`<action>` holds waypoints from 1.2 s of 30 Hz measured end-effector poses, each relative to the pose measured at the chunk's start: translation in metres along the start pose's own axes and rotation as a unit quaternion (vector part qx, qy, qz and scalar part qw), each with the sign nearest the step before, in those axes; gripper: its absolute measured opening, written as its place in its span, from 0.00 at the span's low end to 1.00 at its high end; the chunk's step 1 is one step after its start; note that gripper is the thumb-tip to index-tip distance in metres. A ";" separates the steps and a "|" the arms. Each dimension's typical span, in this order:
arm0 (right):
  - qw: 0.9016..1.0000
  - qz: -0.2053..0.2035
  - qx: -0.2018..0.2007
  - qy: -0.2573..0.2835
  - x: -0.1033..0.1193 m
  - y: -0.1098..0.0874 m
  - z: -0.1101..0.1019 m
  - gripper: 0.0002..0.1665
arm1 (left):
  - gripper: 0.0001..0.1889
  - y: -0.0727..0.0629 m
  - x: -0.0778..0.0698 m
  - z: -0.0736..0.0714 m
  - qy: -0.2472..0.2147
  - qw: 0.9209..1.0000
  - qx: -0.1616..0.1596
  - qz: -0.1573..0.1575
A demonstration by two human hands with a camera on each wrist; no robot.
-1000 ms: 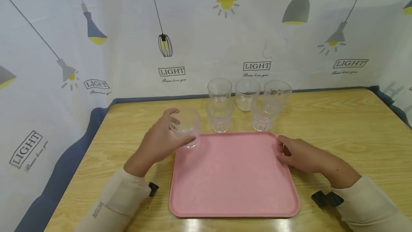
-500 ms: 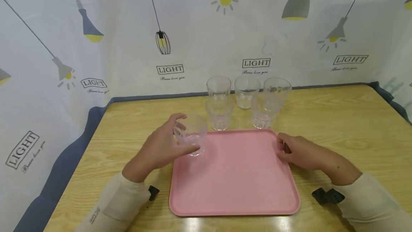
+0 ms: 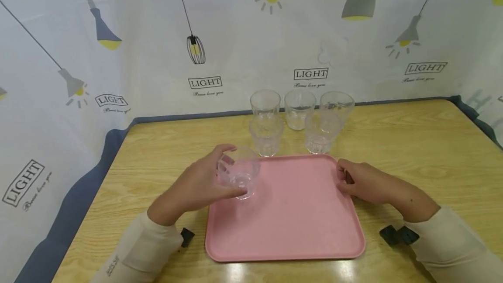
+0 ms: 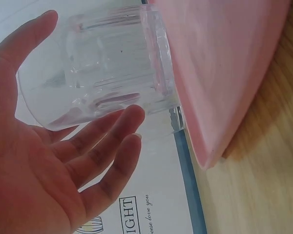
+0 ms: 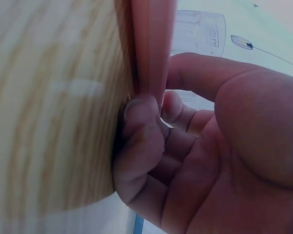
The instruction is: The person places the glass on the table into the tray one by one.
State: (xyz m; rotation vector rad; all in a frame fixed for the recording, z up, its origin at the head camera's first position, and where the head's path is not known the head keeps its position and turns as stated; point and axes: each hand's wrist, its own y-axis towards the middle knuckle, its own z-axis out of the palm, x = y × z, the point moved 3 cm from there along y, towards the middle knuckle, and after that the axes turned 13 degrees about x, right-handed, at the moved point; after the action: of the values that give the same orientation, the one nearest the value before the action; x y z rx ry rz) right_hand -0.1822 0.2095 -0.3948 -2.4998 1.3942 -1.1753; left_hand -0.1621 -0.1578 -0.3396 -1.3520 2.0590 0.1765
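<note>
A clear drinking glass [image 3: 249, 174] is held upright by my left hand [image 3: 198, 182], thumb on the near side and fingers round the far side. It overlaps the back left corner of a pink rectangular tray [image 3: 294, 217] in the head view. In the left wrist view the base of the glass [image 4: 112, 53] is right at the tray's surface [image 4: 224, 48]. My right hand [image 3: 365, 182] grips the tray's right edge near its back corner. The right wrist view has its thumb above the tray rim [image 5: 154, 44] and curled fingers below.
Several more clear glasses stand behind the tray, among them a front left glass [image 3: 267, 141], a front right glass [image 3: 319, 139] and a back middle glass [image 3: 298, 110]. The wooden table [image 3: 412, 143] meets a lamp-patterned cloth [image 3: 243, 38] at the back.
My left hand has brought the glass right and nearer to me, from the tray's back left corner to farther over the tray. The right hand stays on the tray edge.
</note>
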 end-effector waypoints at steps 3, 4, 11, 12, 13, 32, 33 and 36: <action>1.000 -0.002 -0.002 -0.004 0.000 0.000 0.000 0.11 | 0.52 0.000 -0.002 0.002 -0.004 1.000 0.003 0.007; 1.000 -0.002 -0.003 -0.004 0.000 0.000 0.000 0.11 | 0.52 0.000 -0.003 0.003 -0.007 1.000 0.003 0.010; 1.000 0.001 0.001 0.001 0.001 -0.001 0.001 0.11 | 0.52 0.005 -0.009 0.008 -0.016 0.999 -0.002 0.034; 1.000 0.001 0.001 0.002 0.001 -0.001 0.001 0.11 | 0.53 0.007 -0.010 0.008 -0.014 0.999 -0.003 0.038; 1.000 0.002 0.001 0.002 0.001 -0.001 0.001 0.11 | 0.53 0.008 -0.011 0.009 -0.011 0.999 -0.003 0.042; 1.000 -0.009 -0.004 -0.002 0.001 0.000 0.002 0.11 | 0.52 0.035 -0.021 0.016 -0.020 0.997 0.015 0.066; 1.000 -0.010 -0.004 -0.001 0.001 0.000 0.002 0.11 | 0.52 0.036 -0.022 0.017 -0.023 0.997 0.016 0.067; 1.000 -0.012 -0.005 -0.004 0.001 0.000 0.001 0.11 | 0.52 0.041 -0.023 0.018 -0.031 0.997 0.019 0.069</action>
State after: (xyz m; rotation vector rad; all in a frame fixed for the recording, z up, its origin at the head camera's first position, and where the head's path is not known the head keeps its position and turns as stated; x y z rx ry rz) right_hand -0.1810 0.2085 -0.3950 -2.5311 1.3761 -1.1652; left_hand -0.1831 -0.1137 -0.3500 -1.1668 2.0938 0.2350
